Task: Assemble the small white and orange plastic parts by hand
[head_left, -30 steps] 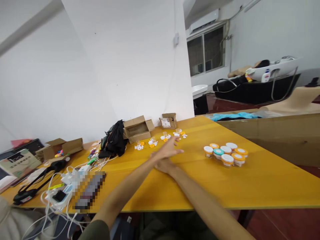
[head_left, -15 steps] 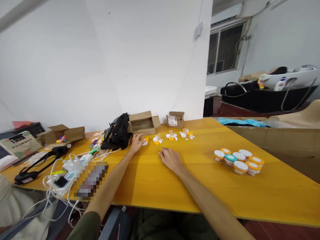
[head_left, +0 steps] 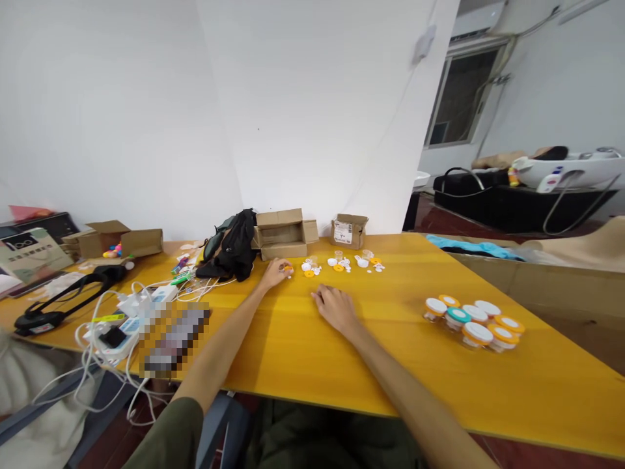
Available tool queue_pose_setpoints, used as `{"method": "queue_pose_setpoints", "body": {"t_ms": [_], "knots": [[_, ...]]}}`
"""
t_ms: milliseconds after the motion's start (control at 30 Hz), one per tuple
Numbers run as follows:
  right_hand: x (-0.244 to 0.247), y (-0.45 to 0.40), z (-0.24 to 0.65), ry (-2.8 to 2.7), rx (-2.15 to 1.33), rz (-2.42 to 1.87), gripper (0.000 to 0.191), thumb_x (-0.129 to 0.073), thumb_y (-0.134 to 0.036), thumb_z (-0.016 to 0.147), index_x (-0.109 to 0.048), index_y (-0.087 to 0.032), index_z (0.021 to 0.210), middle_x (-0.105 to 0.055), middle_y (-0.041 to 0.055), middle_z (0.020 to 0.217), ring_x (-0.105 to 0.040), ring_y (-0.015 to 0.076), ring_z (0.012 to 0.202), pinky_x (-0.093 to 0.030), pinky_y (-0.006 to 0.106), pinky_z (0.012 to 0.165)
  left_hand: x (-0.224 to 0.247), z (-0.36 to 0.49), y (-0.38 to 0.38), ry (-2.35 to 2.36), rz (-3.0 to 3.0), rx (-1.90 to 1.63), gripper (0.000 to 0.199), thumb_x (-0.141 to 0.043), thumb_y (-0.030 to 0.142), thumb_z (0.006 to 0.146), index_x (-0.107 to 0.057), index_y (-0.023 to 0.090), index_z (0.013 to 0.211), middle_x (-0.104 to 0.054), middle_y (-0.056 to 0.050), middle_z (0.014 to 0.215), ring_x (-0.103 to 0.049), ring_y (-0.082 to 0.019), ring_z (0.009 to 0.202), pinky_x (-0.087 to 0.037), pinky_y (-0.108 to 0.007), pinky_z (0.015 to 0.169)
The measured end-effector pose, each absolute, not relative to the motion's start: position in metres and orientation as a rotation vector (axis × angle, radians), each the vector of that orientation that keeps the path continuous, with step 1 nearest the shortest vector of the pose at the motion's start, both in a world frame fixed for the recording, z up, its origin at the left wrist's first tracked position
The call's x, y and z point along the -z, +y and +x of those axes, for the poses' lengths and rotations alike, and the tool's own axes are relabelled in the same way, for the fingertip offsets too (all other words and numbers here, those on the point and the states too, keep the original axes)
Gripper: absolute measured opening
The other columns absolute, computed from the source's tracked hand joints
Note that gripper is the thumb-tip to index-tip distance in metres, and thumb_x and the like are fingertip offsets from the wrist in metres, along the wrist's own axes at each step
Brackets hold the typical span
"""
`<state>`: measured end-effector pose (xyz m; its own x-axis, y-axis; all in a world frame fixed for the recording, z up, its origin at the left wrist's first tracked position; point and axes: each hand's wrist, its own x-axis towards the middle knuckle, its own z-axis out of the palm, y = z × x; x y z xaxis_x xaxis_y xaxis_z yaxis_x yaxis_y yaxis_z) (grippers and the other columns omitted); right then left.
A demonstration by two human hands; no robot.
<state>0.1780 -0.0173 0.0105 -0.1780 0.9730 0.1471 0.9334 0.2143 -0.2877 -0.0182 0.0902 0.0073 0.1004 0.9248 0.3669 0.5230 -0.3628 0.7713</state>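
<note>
L hand (head_left: pixel 276 273) at small pcs (head_left: pixel 289 269), R hand (head_left: pixel 336 307) apart; prev. crossed.

Free to pass over the tabletop (head_left: pixel 398 306) below and right of frame centre, between the right hand (head_left: pixel 336 306) and the lidded jars (head_left: pixel 476 332), but hemmed in toward mid-frame by loose pieces (head_left: pixel 338 268) and cardboard boxes (head_left: pixel 349 232), and blocked at lower left by the cable-tangled power strip (head_left: pixel 129 327).

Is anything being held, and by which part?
Left hand is by small parts; whether it grips any, I can't tell. Right hand: nothing visibly held.
</note>
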Motion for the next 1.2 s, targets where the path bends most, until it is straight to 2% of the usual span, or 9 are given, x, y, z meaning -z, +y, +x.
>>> {"method": "queue_pose_setpoints", "body": {"t_ms": [167,367,567,733,833,900,1000,1200], "knots": [[-0.011,-0.017,0.178,-2.186,-0.208,-1.791,0.026,-0.042,-0.030,0.099,-0.065,-0.020,0.104,-0.072,0.0115,0.109,-0.067,0.0254,0.100,-0.042,0.029,0.072,-0.002,-0.023,0.068,1.300,2.073,-1.101,0.006,-0.071,0.021,0.067,-0.071,0.021,0.074,-0.057,-0.001,0.072,-0.053,-0.019,0.076,-0.042,-0.030,0.082],[-0.009,-0.016,0.179,-2.157,-0.237,-1.783,0.025,-0.043,-0.029,0.098,-0.066,-0.020,0.102,-0.072,0.0105,0.108,-0.067,0.0249,0.101,-0.042,0.029,0.073,0.006,-0.027,0.046,1.213,2.238,-0.925,0.018,-0.068,0.034,0.077,-0.071,0.021,0.090,-0.061,-0.002,0.083,-0.052,-0.019,0.084,-0.043,-0.032,0.087],[-0.002,-0.012,0.180,-2.164,-0.243,-1.701,0.020,-0.047,-0.026,0.096,-0.066,-0.022,0.100,-0.072,0.0080,0.103,-0.066,0.0225,0.096,-0.043,0.028,0.073,0.008,-0.025,0.036,1.150,2.288,-0.869,0.026,-0.063,0.042,0.083,-0.070,0.020,0.096,-0.061,-0.005,0.091,-0.053,-0.019,0.088,-0.044,-0.033,0.089],[0.010,-0.007,0.180,-2.277,-0.099,-1.408,0.027,-0.045,-0.015,0.094,-0.063,-0.023,0.112,-0.065,0.0080,0.113,-0.063,0.0209,0.097,-0.046,0.029,0.081,0.008,-0.023,0.030,1.117,2.256,-0.914,0.036,-0.053,0.049,0.090,-0.069,0.022,0.107,-0.061,-0.007,0.101,-0.055,-0.020,0.094,-0.045,-0.034,0.092],[0.016,-0.004,0.177,-2.383,-0.018,-1.189,0.037,-0.045,-0.010,0.092,-0.059,-0.027,0.122,-0.060,0.0080,0.119,-0.060,0.0207,0.101,-0.046,0.032,0.087,0.009,-0.024,0.030,1.162,2.199,-0.987,0.040,-0.044,0.049,0.094,-0.066,0.023,0.115,-0.059,-0.007,0.102,-0.056,-0.020,0.094,-0.046,-0.034,0.092],[0.018,-0.002,0.176,-2.420,0.006,-1.103,0.039,-0.045,-0.010,0.092,-0.060,-0.029,0.123,-0.060,0.0076,0.118,-0.058,0.0213,0.103,-0.046,0.034,0.090,0.010,-0.026,0.031,1.166,2.193,-1.000,0.039,-0.048,0.048,0.093,-0.064,0.024,0.118,-0.059,-0.006,0.102,-0.057,-0.020,0.095,-0.047,-0.034,0.091],[0.020,0.002,0.174,-2.418,0.044,-1.104,0.035,-0.045,-0.014,0.094,-0.061,-0.029,0.121,-0.061,0.0081,0.115,-0.057,0.0225,0.103,-0.046,0.036,0.088,0.012,-0.028,0.032,1.136,2.226,-0.989,0.036,-0.053,0.044,0.091,-0.064,0.024,0.118,-0.060,-0.007,0.102,-0.057,-0.021,0.096,-0.048,-0.034,0.090],[0.020,0.003,0.173,-2.384,0.103,-1.197,0.029,-0.047,-0.016,0.094,-0.062,-0.026,0.117,-0.061,0.0101,0.116,-0.056,0.0241,0.105,-0.046,0.036,0.088,0.015,-0.029,0.035,1.195,2.239,-1.026,0.029,-0.048,0.033,0.094,-0.065,0.024,0.116,-0.059,-0.006,0.099,-0.058,-0.019,0.091,-0.050,-0.034,0.089]]}}
